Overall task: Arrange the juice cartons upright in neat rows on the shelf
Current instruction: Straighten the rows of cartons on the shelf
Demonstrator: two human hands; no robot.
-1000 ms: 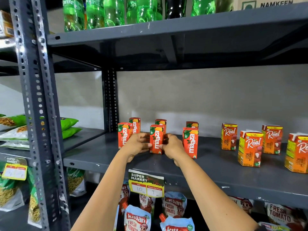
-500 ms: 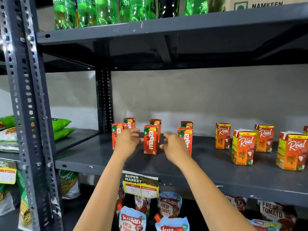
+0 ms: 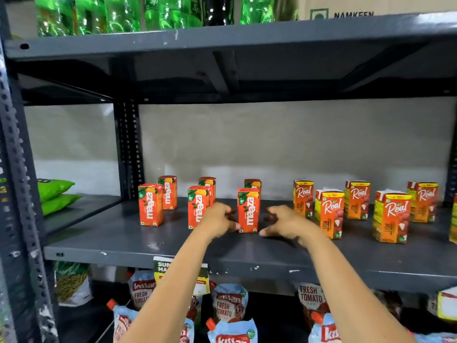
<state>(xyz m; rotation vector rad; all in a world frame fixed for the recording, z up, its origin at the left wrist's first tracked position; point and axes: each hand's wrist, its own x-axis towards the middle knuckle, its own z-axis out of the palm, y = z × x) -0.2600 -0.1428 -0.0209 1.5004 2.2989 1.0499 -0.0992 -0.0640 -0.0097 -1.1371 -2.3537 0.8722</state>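
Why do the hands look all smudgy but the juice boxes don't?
Head view: the left hand and right hand are motion-blurred, fingers smeared; the Maaza carton between them reads sharp. The green bottles on top are also streaky with glare.

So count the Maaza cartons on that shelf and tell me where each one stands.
6, all upright: front row left, middle and right, the last between both hands; one behind each. More could hide behind these.

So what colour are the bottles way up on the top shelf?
Mostly bright green plastic bottles, with one dark, nearly black bottle among them; the head view shows them.
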